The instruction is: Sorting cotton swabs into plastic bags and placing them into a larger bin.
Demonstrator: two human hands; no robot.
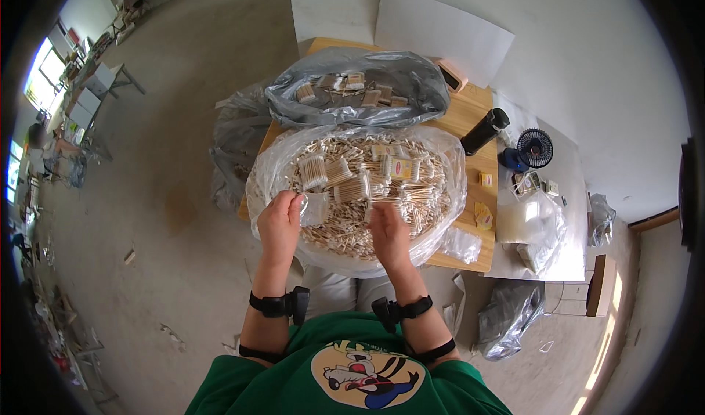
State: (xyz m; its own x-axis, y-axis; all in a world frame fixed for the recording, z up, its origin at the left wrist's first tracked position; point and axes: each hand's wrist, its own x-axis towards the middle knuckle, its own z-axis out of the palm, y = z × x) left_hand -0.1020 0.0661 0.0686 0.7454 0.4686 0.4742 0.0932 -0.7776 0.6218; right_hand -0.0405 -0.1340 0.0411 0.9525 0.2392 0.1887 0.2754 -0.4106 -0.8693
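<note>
Clamping a clear bag (316, 209), seemingly unfilled, in fingers of left hand (280, 220), over left half of swab sack (457, 195). Cannot tell finger state for right hand (389, 231), near sack's middle. Counting as done, probably: yellow-labelled packets (401, 168) atop sack. Left: bare bundles (351, 188), many loose swabs (338, 247) inside.
</note>
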